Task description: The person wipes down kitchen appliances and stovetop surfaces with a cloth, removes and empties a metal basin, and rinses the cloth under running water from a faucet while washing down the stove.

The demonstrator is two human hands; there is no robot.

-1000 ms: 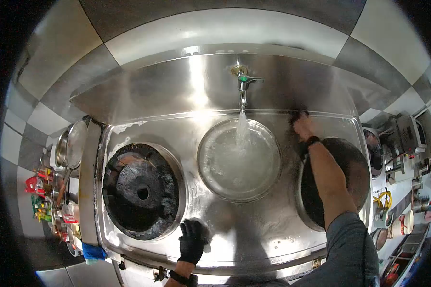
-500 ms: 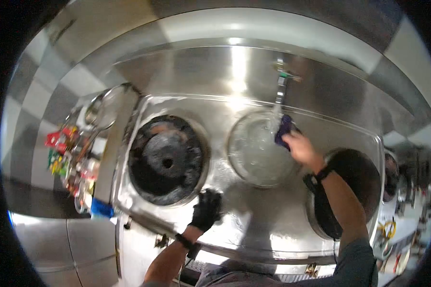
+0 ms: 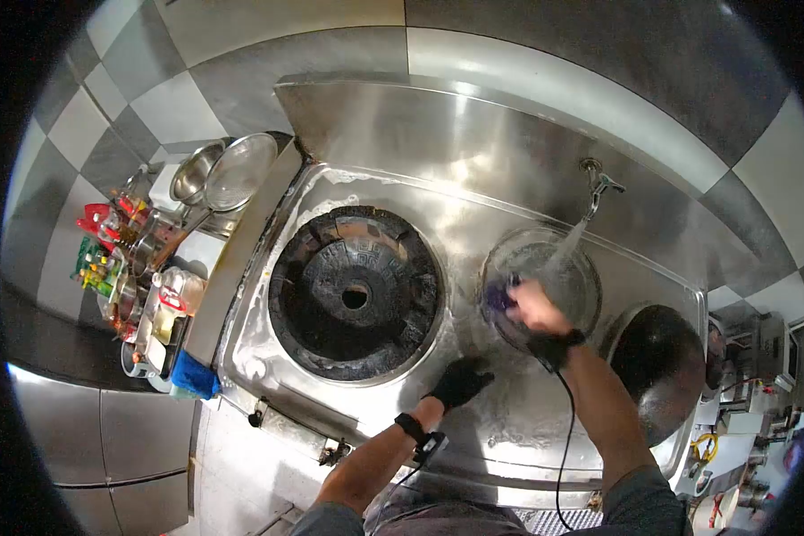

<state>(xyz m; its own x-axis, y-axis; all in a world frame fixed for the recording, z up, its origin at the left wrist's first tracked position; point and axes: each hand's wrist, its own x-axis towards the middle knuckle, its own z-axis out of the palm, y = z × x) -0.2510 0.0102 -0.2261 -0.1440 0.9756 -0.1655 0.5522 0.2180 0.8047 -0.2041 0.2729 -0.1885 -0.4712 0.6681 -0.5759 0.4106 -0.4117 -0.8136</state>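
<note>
Brightly coloured bottles and tubs (image 3: pixel 103 272): packed together at far left, near a shiny round steel bowl (image 3: pixel 190 177), a steel-mesh strainer (image 3: pixel 241 171) and a bright blue fabric cloth (image 3: pixel 195 375).

Black, ring-shaped stove burner (image 3: pixel 355 279): rough and sooty in texture, sunken toward a round central hole.

Black-gloved left hand (image 3: pixel 460 382): extends rightward above or on the wet, streaked stainless-steel cooktop (image 3: pixel 527 442), cannot tell which; fingers outstretched and slightly spread, with nothing visible in them.

Dark purple, soft-looking cloth (image 3: pixel 498 297): lies at the left edge of the vessel, just left of the right fingertips and touching them; nearer to the right hand than to the left; too blurred to tell the long axis.

Bare right hand (image 3: pixel 538 308): reaches leftward across the vessel, fingers bent over the purple fabric; cannot tell each finger's exact place through the blur.

Round, shiny steel vessel (image 3: pixel 598 295): sits below a chrome tap (image 3: pixel 597 188), under a pale, slanting water stream (image 3: pixel 565 248).

Large, dark, rounded wok (image 3: pixel 661 371): rests at right, smooth and dull-sheened.
</note>
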